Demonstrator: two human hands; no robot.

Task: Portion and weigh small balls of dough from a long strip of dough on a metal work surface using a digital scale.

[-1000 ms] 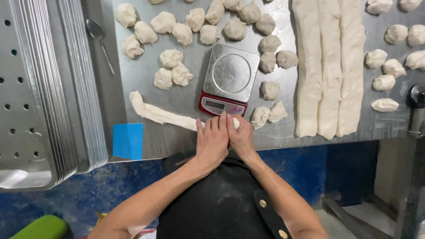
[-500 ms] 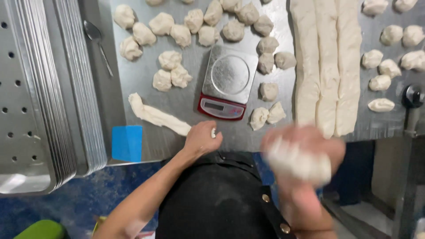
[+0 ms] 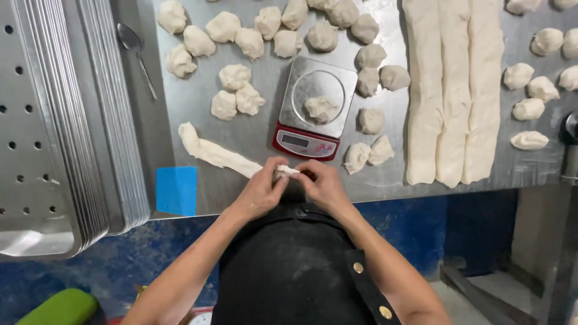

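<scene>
left hand [image 3: 260, 191]: pinching dough strip [image 3: 212, 153] end
right hand [image 3: 322, 183]: pinching same end
risk: uneven tear, wrong weight on scale [image 3: 314, 108]

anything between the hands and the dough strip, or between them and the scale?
Nothing visible. Left hand and right hand already pinch the dough strip at its near end. The scale sits directly beyond, bare steel between, one dough piece on its platform.

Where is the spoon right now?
Head view, upper left: the spoon lies on the steel table between the stacked perforated trays and the leftmost dough pieces.
</scene>
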